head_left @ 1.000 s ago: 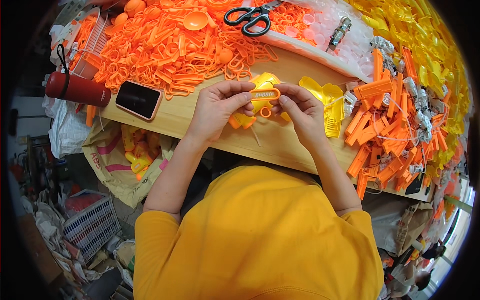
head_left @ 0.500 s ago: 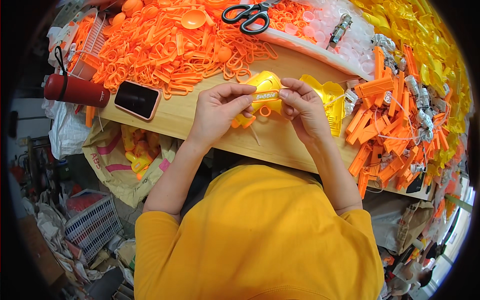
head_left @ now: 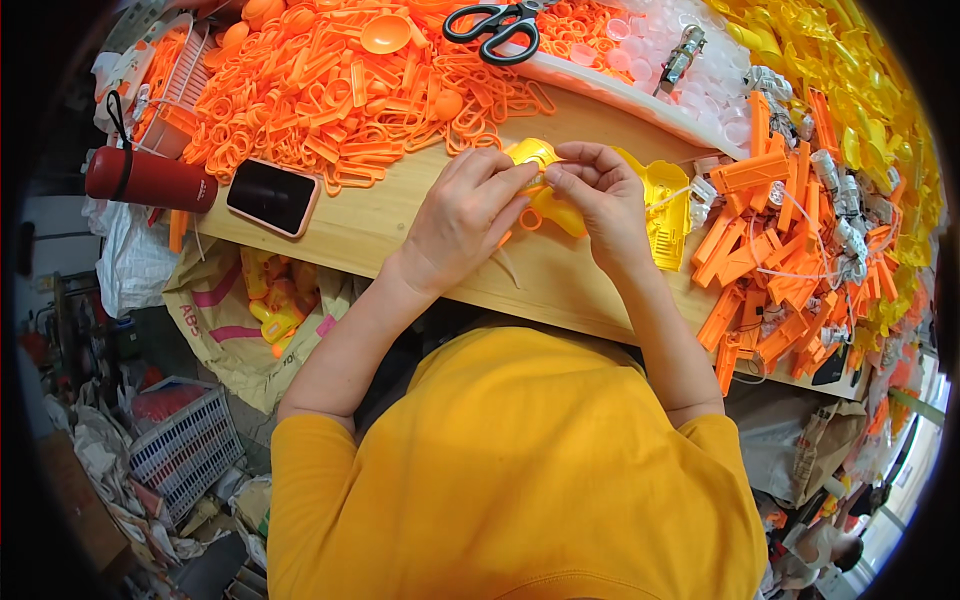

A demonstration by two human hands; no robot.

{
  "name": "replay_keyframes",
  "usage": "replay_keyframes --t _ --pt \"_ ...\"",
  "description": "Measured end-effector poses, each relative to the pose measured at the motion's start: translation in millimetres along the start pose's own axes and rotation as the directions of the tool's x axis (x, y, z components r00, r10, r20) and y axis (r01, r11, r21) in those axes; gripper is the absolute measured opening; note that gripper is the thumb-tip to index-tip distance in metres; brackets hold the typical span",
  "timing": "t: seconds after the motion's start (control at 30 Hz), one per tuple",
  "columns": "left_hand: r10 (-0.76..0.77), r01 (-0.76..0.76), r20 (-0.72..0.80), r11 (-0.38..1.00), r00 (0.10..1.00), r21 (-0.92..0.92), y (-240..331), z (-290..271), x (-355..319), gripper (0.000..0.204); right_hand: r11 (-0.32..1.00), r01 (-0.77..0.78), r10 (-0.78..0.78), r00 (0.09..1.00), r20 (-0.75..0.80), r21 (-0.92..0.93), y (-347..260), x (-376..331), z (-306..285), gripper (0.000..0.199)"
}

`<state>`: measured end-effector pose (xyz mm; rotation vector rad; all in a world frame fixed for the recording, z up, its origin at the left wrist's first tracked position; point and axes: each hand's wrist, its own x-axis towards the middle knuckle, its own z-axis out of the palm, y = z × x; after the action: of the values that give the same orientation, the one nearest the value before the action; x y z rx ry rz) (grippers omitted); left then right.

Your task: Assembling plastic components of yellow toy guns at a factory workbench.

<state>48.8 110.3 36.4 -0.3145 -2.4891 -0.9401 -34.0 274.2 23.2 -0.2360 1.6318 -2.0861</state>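
Note:
My left hand [head_left: 463, 214] and my right hand [head_left: 606, 200] meet over a yellow plastic toy body [head_left: 533, 153] on the table. Both are closed, their fingertips pinching a small orange nameplate [head_left: 541, 174] with white lettering. Most of the nameplate is hidden behind my fingers, so I cannot tell whether it touches the toy body. An orange ring [head_left: 530, 219] shows below, between my hands. Just right of my right hand lies an open yellow shell half [head_left: 665, 215], with a pale wire running across it.
Orange plastic parts [head_left: 330, 100] are heaped at the back left, with scissors [head_left: 497, 32] behind. Orange handle pieces with wired metal parts [head_left: 775, 240] pile up at right. A phone [head_left: 272, 198] and red flask [head_left: 150, 180] sit left. A sack [head_left: 225, 335] hangs below the edge.
My left hand has shifted right and turned over, now covering most of the orange nameplate. My fingertips have drawn closer together. My right hand has moved slightly left.

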Motion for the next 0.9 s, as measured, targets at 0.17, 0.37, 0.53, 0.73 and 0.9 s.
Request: replay_keyframes --t 0.17,0.37,0.53,0.73,0.9 --pt "-0.053 0.053 -0.017 0.998 0.998 -0.014 -4.9 3.1 -3.2 0.027 0.989 0.115 -0.112 0.993 0.036 -0.093 9.5 -1.6 0.4 0.033" --pt "-0.137 0.136 -0.036 0.990 0.990 -0.026 -6.7 2.4 -0.1 0.021 0.621 0.468 -0.486 0.859 0.160 -0.628 29.2 -5.1 -8.2 0.046" --pt "-0.169 0.168 -0.058 0.985 0.984 -0.029 -9.3 2.9 -0.3 0.020 0.623 0.461 -0.457 0.870 0.185 -0.632 39.3 -8.6 -6.6 0.049" --pt "-0.195 0.193 -0.039 0.979 0.980 -0.059 -5.0 -0.2 -3.5 0.019 0.720 0.383 -0.393 0.912 0.115 -0.579 47.5 -26.0 1.4 0.045" --pt "-0.196 0.199 0.038 0.975 0.980 -0.096 0.5 -9.3 -7.6 0.019 0.771 0.334 -0.361 0.931 0.060 -0.543 47.6 -36.9 7.2 0.039"
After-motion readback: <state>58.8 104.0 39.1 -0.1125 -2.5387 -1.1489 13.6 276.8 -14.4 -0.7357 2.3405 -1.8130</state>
